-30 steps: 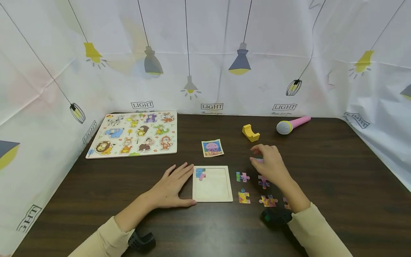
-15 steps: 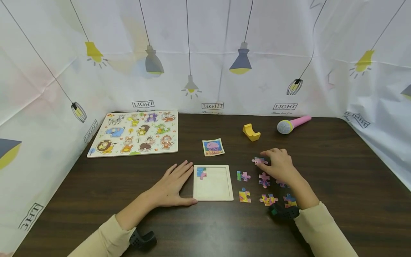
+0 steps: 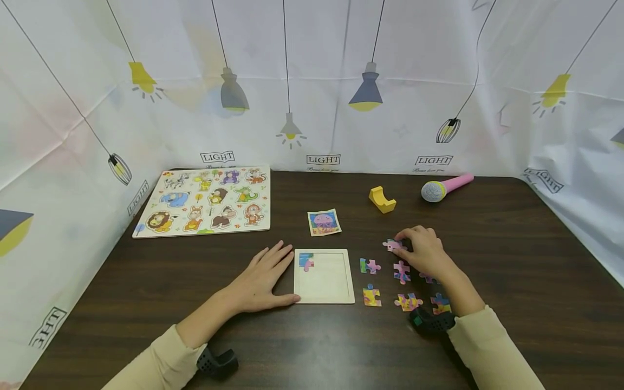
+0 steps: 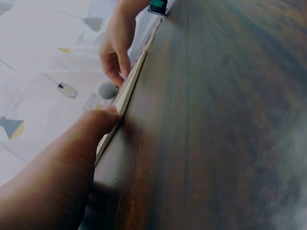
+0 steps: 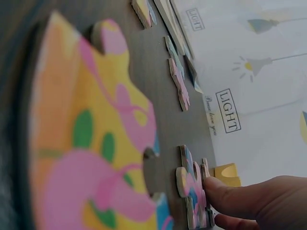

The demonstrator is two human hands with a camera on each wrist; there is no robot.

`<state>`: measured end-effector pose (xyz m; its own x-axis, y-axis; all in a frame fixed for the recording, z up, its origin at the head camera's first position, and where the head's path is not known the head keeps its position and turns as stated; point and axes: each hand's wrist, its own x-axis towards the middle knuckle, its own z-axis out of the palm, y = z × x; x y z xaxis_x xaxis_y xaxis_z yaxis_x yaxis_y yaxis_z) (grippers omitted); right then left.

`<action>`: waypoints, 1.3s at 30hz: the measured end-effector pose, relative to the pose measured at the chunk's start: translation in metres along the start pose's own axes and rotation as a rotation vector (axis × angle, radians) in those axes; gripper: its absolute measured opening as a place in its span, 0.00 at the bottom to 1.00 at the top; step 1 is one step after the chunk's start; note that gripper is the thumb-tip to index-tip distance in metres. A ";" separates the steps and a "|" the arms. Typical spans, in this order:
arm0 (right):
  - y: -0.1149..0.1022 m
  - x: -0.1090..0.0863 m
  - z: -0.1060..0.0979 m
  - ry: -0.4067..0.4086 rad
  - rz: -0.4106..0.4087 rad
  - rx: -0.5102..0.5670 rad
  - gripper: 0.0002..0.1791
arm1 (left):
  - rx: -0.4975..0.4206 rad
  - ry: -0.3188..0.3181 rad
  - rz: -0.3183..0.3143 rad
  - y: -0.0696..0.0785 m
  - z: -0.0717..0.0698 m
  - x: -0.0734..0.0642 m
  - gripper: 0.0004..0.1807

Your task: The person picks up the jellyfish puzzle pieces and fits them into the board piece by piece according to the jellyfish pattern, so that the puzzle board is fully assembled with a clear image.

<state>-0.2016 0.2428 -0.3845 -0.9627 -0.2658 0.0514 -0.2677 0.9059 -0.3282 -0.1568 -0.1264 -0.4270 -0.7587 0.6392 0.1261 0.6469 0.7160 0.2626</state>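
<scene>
My right hand pinches the right end of a pink jigsaw piece lying at the back of the loose pieces. In the right wrist view my thumb meets that piece, partly behind another. My left hand lies with fingers spread at the left edge of a square puzzle tray. Its thumb touches the tray's near left corner; in the left wrist view the thumb rests on the rim. A blue and pink jigsaw piece sits in the tray's far left corner.
Several loose jigsaw pieces lie right of the tray, some partly behind my right wrist. A jellyfish picture card lies behind the tray. Farther back are an animal puzzle board, a yellow curved block and a pink toy microphone.
My right hand has shifted right and slightly nearer, uncovering the pink piece between its fingertips. Over the last half second it is almost still. My left hand keeps its place.
</scene>
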 end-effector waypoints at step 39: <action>-0.001 0.003 0.006 0.172 -0.048 0.160 0.08 | 0.023 0.017 0.025 0.001 -0.002 0.000 0.49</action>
<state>-0.2039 0.2392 -0.3900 -0.9454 -0.2345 0.2262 -0.3165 0.8261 -0.4664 -0.1561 -0.1263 -0.4249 -0.7431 0.6523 0.1492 0.6673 0.7060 0.2370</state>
